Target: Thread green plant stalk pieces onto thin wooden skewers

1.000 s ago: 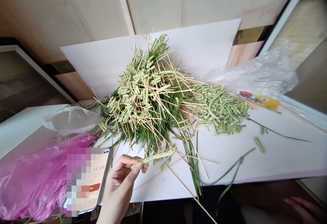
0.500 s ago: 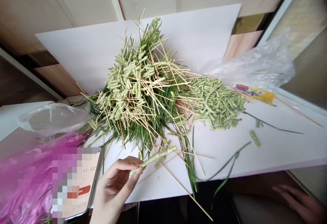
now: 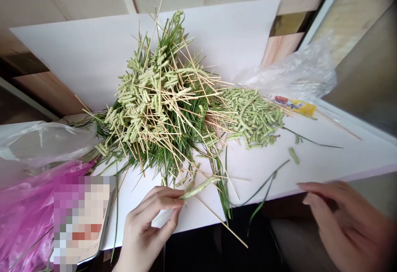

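At the table's front, my left hand [image 3: 155, 218] pinches a pale green long bean piece [image 3: 201, 187] between thumb and fingertips. The piece points up to the right, over loose bean bits and thin sticks. At the lower right, off the table's front edge, my right hand [image 3: 344, 222] has its thumb and forefinger apart, with nothing seen between them. Beyond my left hand rises a large heap of green grass-like leaves [image 3: 173, 156], topped with cut bean pieces [image 3: 145, 98] and thin wooden skewers [image 3: 182, 115].
A second pile of cut bean pieces [image 3: 252, 117] lies right of the heap. Behind it are a clear plastic bag [image 3: 294, 71] and a yellow wrapper [image 3: 299, 106]. A pink bag [image 3: 34, 210] and a partly blurred phone [image 3: 93, 218] sit at left. A white board [image 3: 77, 53] stands behind.
My right hand has come up and inward from the lower right corner. My left hand still holds the bean piece, now turned a little in the fingers. The view has shifted slightly right.
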A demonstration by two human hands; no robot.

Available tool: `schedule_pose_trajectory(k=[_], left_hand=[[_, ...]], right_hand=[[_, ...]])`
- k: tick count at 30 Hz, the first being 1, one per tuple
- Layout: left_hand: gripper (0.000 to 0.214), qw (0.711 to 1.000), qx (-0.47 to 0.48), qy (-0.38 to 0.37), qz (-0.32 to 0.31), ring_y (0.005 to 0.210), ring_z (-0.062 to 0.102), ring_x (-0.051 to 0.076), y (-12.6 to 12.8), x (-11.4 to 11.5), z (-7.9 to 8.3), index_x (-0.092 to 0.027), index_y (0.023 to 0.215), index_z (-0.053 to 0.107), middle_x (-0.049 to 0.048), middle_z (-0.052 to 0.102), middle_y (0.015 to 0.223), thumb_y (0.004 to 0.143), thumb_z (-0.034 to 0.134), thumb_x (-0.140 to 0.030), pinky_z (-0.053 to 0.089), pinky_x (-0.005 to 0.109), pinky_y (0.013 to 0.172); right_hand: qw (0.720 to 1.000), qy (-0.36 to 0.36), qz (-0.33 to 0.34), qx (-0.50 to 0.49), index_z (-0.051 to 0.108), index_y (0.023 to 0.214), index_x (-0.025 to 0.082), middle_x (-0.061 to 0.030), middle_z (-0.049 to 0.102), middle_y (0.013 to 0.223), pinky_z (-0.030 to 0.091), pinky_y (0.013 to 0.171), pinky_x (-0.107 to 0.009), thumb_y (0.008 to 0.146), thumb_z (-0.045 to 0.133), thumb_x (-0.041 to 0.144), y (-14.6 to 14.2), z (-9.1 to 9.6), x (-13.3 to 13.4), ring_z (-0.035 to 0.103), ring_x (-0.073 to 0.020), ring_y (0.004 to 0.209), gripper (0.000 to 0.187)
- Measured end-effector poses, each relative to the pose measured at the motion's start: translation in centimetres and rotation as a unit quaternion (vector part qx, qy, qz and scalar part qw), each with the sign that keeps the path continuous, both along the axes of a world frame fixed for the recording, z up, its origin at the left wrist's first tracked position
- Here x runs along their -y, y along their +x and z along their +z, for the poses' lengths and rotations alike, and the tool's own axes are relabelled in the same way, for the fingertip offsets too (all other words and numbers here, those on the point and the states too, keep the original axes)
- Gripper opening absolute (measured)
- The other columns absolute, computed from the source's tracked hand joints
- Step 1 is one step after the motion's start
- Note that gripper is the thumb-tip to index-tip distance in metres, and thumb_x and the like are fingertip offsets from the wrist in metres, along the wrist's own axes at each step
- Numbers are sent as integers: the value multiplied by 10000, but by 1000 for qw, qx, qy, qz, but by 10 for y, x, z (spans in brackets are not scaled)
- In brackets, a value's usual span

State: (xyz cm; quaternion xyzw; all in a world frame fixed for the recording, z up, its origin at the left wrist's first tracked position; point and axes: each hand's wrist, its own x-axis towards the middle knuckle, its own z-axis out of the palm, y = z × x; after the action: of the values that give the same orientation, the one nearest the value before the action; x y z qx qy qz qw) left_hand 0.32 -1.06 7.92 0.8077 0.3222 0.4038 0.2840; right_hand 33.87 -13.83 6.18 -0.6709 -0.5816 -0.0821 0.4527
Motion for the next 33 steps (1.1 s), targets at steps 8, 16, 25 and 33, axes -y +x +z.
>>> schedule_pose_trajectory(k=[8,16,25,33], left_hand=[[228,996,-28,82,-37,948,719,229,9,6,2,-251,993,733,61,784,991,872,700,-60,586,331,812],[275,985,-106,131,-45,936,709,220,9,4,-6,-248,1114,684,53,784,1007,910,651,-67,558,331,832],[299,955,-170,239,-45,823,680,229,4,2,-4,-174,1213,674,61,761,881,919,724,-153,499,348,779],[311,969,-126,209,-42,829,687,216,-6,11,6,-200,1139,686,41,780,899,856,791,-123,515,338,785]], right_hand=[[927,-135,339,85,689,1092,187,-58,709,1061,458,892,-395,989,731,327,-90,62,-76,583,-260,1040,179],[880,-266,375,121,655,806,161,17,700,752,390,772,-338,1001,681,119,-105,35,-96,624,-178,765,201],[866,-234,432,94,683,820,169,37,699,738,379,774,-302,948,760,116,-100,24,-98,612,-147,704,159],[895,-162,402,106,701,788,166,32,667,704,325,782,-304,913,788,104,-99,27,-87,581,-156,712,165]])
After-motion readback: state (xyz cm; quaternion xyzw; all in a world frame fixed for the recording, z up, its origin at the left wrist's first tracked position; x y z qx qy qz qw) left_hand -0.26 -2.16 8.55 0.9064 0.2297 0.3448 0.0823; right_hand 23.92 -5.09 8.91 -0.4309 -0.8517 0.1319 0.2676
